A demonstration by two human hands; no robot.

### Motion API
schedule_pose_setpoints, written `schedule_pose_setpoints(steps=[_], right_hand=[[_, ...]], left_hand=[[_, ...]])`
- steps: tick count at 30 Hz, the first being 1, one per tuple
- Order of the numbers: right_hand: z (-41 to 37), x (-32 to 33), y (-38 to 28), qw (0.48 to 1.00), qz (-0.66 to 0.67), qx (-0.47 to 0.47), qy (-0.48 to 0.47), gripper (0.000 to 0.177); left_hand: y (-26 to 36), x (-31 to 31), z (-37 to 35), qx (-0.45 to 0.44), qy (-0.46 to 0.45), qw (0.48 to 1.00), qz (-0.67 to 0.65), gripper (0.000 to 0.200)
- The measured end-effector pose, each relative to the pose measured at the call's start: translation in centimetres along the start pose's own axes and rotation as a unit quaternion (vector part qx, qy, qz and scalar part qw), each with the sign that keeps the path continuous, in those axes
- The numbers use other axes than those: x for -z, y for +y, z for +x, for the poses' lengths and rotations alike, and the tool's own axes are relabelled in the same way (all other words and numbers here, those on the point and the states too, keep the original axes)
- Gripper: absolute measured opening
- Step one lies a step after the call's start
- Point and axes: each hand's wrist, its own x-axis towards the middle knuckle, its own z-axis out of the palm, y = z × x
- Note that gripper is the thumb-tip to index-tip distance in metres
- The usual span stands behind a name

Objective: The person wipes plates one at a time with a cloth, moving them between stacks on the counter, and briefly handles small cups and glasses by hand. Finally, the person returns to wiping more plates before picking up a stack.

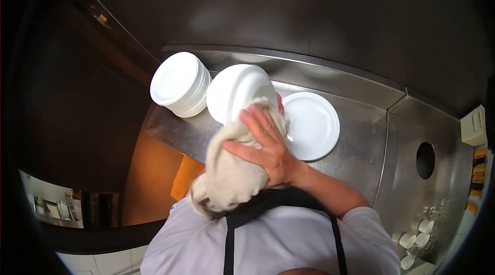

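My right hand point(268, 156) presses a beige cloth point(232, 167) against a tilted white plate point(252, 87), its thumb apart from the fingers. Only a few fingertips of my left hand point(279, 103) show, at the plate's right edge; cloth and plate hide the rest. Another white rim shows just left of the tilted plate, partly covered by it. A tall stack of white plates point(178, 81) stands on the left of the steel counter point(356, 120). On the right, a round white plate point(312, 126) lies face up; whether others lie under it I cannot tell.
A raised steel ledge point(330, 76) runs along the counter's back. At the right are a round dark opening point(426, 160), small white cups point(407, 240), clear glasses point(438, 210) and a pale box point(473, 125). Something orange point(185, 177) hangs below the front edge.
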Motion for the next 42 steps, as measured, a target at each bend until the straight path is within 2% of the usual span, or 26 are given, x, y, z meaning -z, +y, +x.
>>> schedule_pose_setpoints(steps=[2, 3, 6, 8, 10, 12, 14, 16, 19, 22, 23, 24, 25, 26, 27, 28, 29, 30, 32, 34, 35, 37, 38, 39, 42], right_hand=[[3.4, 1.0, 0.5, 0.999, -0.027, 0.003, -0.027, 0.086], [4.3, 1.3, 1.8, 0.999, -0.034, -0.017, -0.013, 0.089], [2.5, -0.8, 4.1, 0.996, -0.059, -0.069, 0.011, 0.093], [1.0, -1.9, 1.5, 0.996, 0.008, -0.081, -0.032, 0.089], [0.8, -5.4, 0.0, 0.995, 0.012, -0.032, -0.093, 0.083], [3.6, -5.5, -1.8, 0.990, -0.032, 0.073, -0.121, 0.076], [6.9, -4.9, -2.1, 0.993, -0.071, 0.054, -0.078, 0.073], [8.9, -3.8, 0.1, 0.998, -0.053, -0.002, -0.033, 0.078], [6.0, -4.6, 3.8, 0.997, -0.052, -0.035, -0.048, 0.096], [2.7, -6.5, 1.6, 0.988, 0.055, -0.061, -0.130, 0.104], [2.1, -7.7, 0.7, 0.981, 0.147, -0.103, -0.072, 0.105], [1.6, -8.6, 0.0, 0.960, 0.238, -0.144, -0.011, 0.107], [0.9, -8.6, 0.7, 0.949, 0.256, -0.183, -0.008, 0.102], [0.4, -8.3, 1.3, 0.935, 0.276, -0.223, -0.002, 0.097], [2.2, -7.2, 0.4, 0.925, 0.243, -0.283, 0.074, 0.076], [3.3, -6.5, 1.2, 0.910, 0.199, -0.353, 0.087, 0.057], [4.8, -6.0, 1.7, 0.874, 0.233, -0.401, 0.144, 0.047], [3.9, -6.2, 4.0, 0.844, 0.246, -0.428, 0.211, 0.047], [4.1, -6.3, 5.8, 0.752, 0.331, -0.433, 0.372, 0.036], [4.0, -6.4, 6.1, 0.723, 0.391, -0.378, 0.426, 0.035], [3.8, -6.3, 6.1, 0.705, 0.419, -0.349, 0.453, 0.035], [3.9, -7.0, 6.3, 0.701, 0.412, -0.355, 0.460, 0.037], [4.0, -7.3, 6.3, 0.699, 0.409, -0.355, 0.466, 0.037], [3.8, -7.3, 6.3, 0.699, 0.405, -0.389, 0.442, 0.041], [2.2, -8.0, 6.2, 0.719, 0.345, -0.438, 0.415, 0.043]], left_hand=[[0.3, 0.3, 0.0, 0.006, -0.029, 0.999, -0.023, 0.051], [0.6, 0.5, -0.1, 0.009, -0.042, 0.999, -0.032, 0.052], [1.7, 1.3, -0.1, 0.010, -0.089, 0.995, -0.050, 0.053], [2.5, 1.7, 0.1, 0.016, -0.130, 0.990, -0.052, 0.054], [3.2, 2.5, 0.2, 0.024, -0.172, 0.984, -0.046, 0.055], [4.3, 2.8, 0.2, 0.029, -0.201, 0.979, -0.032, 0.057], [5.5, 2.6, -0.5, 0.024, -0.167, 0.985, -0.042, 0.051], [7.2, 2.7, -1.0, 0.005, -0.116, 0.993, -0.037, 0.047], [9.9, 3.1, -2.0, -0.045, -0.010, 0.999, -0.008, 0.042], [13.8, 4.4, -2.3, -0.118, 0.158, 0.974, 0.108, 0.040], [15.1, 4.6, -1.9, -0.160, 0.217, 0.935, 0.229, 0.040], [16.4, 4.0, -1.3, -0.199, 0.268, 0.859, 0.388, 0.040], [16.8, -0.1, 0.0, -0.299, 0.340, 0.665, 0.594, 0.049], [18.6, -0.6, -0.3, -0.269, 0.329, 0.594, 0.683, 0.046], [19.8, -1.9, 0.2, -0.275, 0.310, 0.522, 0.746, 0.043], [21.2, -3.7, 0.6, -0.278, 0.289, 0.444, 0.801, 0.039], [22.3, -6.1, 0.8, -0.232, 0.293, 0.467, 0.801, 0.033], [23.3, -8.7, 0.9, -0.188, 0.295, 0.489, 0.799, 0.033], [25.5, -12.7, -0.1, -0.105, 0.187, 0.658, 0.721, 0.068], [25.8, -13.4, -0.9, -0.136, 0.043, 0.855, 0.498, 0.088], [25.4, -13.2, -1.3, -0.145, -0.030, 0.919, 0.364, 0.098], [21.4, -9.3, -3.1, -0.245, -0.036, 0.835, 0.491, 0.099], [19.8, -8.6, -4.6, -0.183, -0.018, 0.852, 0.490, 0.097], [17.8, -7.8, -5.3, -0.245, 0.067, 0.848, 0.466, 0.081], [18.4, -7.6, -5.8, -0.172, 0.203, 0.873, 0.409, 0.053]])
